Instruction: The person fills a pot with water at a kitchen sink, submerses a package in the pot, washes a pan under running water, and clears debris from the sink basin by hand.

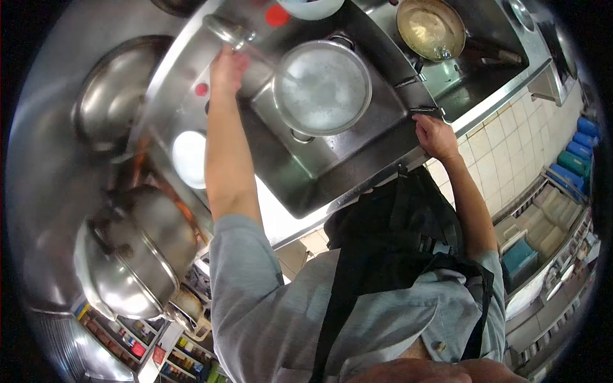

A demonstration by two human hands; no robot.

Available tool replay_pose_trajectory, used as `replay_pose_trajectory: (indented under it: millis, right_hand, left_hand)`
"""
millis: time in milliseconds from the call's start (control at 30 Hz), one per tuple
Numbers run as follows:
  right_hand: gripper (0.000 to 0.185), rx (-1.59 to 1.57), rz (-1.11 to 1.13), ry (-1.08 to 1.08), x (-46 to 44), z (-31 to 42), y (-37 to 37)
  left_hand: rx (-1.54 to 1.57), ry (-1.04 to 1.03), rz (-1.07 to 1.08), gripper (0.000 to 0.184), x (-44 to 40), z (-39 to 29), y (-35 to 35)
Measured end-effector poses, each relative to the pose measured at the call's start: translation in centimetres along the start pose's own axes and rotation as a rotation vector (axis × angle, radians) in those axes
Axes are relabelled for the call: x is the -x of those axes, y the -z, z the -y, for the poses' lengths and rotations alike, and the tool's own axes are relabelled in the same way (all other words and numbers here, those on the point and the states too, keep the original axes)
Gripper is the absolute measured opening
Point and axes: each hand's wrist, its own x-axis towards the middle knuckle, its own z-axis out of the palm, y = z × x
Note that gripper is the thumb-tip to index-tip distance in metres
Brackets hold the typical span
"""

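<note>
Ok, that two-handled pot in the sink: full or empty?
Not empty: the pot holds whitish, frothy liquid reaching across to its wall. Exactly how full, I cannot tell; this view from above hides the depth.

One head-worn view looks forward and steeply down over the shirt (pixel 377 319), near the lens; the sink (pixel 345 169) lies farther off, between left hand (pixel 228 71) and right hand (pixel 437 136); the wide, curved field reaches a metal vessel (pixel 112 92) left of the left hand and white tiles (pixel 511 137) right of the right.
</note>
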Motion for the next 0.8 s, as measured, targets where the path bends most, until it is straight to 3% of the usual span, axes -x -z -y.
replay_pose_trajectory:
  millis: [167, 333, 400, 567, 800]
  right_hand:
    - [0.025, -0.001, -0.046, 0.037, 0.3, -0.8, -0.8]
    - [0.023, 0.054, -0.005, -0.001, 0.5, -0.9, -0.5]
    - [0.023, 0.050, -0.005, 0.009, 0.3, -0.8, -0.4]
    - [0.025, 0.029, -0.024, 0.002, 0.2, -0.5, -0.5]
    - [0.022, 0.005, -0.027, 0.001, -0.1, 0.3, 0.0]
  left_hand:
    - [0.171, 0.148, -0.018, 0.039, -2.0, 0.4, 1.1]
    - [0.222, 0.120, 0.240, 0.031, -3.8, 2.2, 2.6]
    - [0.230, 0.226, 0.204, 0.028, -4.0, 1.7, 3.2]
    - [0.164, 0.172, 0.130, 0.041, -2.7, 1.0, 2.2]
    - [0.321, 0.181, 0.209, 0.030, -4.4, 1.8, 3.0]
